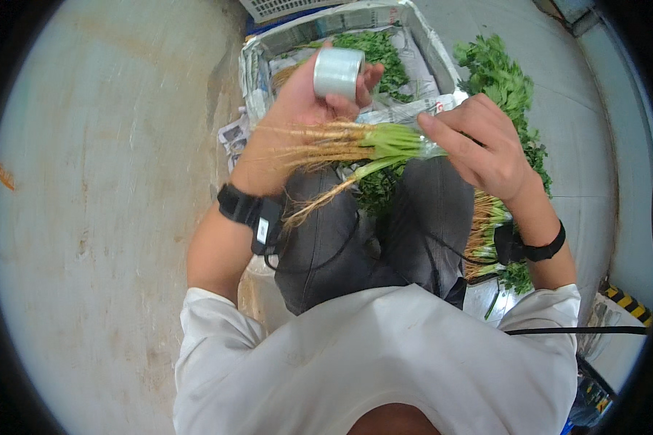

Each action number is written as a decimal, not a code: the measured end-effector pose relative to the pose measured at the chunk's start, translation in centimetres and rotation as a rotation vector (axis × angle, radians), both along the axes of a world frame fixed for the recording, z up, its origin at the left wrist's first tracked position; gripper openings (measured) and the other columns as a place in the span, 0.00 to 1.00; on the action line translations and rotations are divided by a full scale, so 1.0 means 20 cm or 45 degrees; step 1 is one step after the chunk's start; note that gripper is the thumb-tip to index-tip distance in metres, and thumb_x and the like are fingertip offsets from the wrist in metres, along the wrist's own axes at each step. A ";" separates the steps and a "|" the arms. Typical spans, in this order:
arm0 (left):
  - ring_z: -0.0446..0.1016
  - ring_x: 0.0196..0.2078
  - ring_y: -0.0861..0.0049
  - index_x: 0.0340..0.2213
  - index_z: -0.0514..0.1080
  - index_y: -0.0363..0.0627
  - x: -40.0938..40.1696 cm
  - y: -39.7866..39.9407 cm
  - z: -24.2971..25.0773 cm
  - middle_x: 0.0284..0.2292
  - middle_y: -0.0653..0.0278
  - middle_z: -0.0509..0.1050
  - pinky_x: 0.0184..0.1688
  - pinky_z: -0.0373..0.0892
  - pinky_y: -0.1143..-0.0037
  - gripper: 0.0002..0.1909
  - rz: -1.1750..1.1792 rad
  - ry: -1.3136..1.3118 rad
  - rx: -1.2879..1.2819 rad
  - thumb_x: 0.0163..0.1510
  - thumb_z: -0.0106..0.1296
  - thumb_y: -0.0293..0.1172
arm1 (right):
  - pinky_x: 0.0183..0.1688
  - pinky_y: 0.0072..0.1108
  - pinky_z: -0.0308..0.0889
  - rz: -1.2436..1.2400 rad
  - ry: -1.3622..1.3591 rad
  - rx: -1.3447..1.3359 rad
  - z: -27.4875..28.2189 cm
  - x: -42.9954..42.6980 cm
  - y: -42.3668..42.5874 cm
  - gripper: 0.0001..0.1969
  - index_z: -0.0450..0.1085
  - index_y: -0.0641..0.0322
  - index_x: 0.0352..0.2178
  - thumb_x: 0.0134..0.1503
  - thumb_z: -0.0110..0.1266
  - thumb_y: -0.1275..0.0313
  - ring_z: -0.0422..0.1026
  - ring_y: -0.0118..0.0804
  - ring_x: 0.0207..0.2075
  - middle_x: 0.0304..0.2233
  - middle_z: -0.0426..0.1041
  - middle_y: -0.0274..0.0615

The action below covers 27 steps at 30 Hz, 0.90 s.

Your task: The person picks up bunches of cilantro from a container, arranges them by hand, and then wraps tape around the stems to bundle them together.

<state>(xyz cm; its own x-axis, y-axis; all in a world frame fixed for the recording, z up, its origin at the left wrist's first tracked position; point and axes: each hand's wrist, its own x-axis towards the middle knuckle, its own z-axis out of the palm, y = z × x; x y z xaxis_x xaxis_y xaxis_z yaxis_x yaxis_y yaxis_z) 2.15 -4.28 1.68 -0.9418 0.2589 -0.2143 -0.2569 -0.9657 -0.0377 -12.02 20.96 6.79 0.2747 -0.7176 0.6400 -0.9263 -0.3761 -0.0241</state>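
My left hand (326, 98) holds a roll of clear tape (338, 73), its fingers curled through and around the roll. In front of my left wrist lie the roots of a bunch of leafy greens (393, 140), which reach right to my right hand (481, 141). The fingers of my right hand are closed at the stems, where a band of clear tape (429, 145) wraps them. One thin root hangs apart below the bunch. The leafy end of this bunch is hard to tell from the greens behind my right hand.
Beyond my hands stands a white box lined with newspaper (432, 43), holding more greens (383, 54). Rooted bunches (481, 234) lie on the tiled floor at my right. A white plastic basket (283, 7) is at the top. A pale wall-like surface (114, 163) fills the left.
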 end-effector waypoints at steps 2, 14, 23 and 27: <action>0.74 0.33 0.67 0.49 0.63 0.28 0.00 0.21 0.09 0.43 0.49 0.71 0.19 0.70 0.82 0.35 0.138 -0.133 -0.166 0.62 0.46 0.56 | 0.33 0.25 0.64 -0.061 -0.123 -0.024 0.00 0.00 0.02 0.26 0.73 0.62 0.49 0.44 0.57 0.81 0.71 0.40 0.31 0.32 0.74 0.40; 0.67 0.36 0.70 0.40 0.67 0.45 0.07 0.55 -0.21 0.33 0.62 0.63 0.21 0.72 0.72 0.20 -0.086 0.387 -0.387 0.59 0.49 0.50 | 0.42 0.20 0.69 -0.323 -1.313 -0.040 0.11 -0.03 0.04 0.24 0.56 0.66 0.54 0.57 0.49 0.86 0.71 0.27 0.42 0.56 0.60 0.43; 0.70 0.36 0.67 0.30 0.67 0.41 0.10 0.60 -0.12 0.29 0.60 0.63 0.27 0.80 0.63 0.20 -0.075 0.426 -0.682 0.66 0.42 0.46 | 0.36 0.15 0.65 -0.365 -1.500 0.043 0.18 -0.09 0.09 0.19 0.62 0.66 0.54 0.61 0.50 0.78 0.68 0.20 0.34 0.44 0.72 0.35; 0.71 0.34 0.67 0.30 0.68 0.40 0.14 0.61 -0.09 0.28 0.59 0.64 0.28 0.80 0.62 0.22 -0.042 0.514 -0.821 0.67 0.39 0.47 | 0.34 0.14 0.63 -0.466 -1.411 -0.006 0.18 -0.12 0.08 0.14 0.67 0.66 0.49 0.61 0.52 0.75 0.66 0.18 0.31 0.38 0.75 0.33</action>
<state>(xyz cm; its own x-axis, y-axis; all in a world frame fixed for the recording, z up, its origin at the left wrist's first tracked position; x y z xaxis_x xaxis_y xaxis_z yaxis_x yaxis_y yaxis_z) 5.02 7.86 -0.16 -0.9731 0.2290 0.0270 -0.1603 -0.7559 0.6347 -14.42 22.62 10.33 -0.6590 -0.6354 0.4026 -0.4525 -0.0927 -0.8869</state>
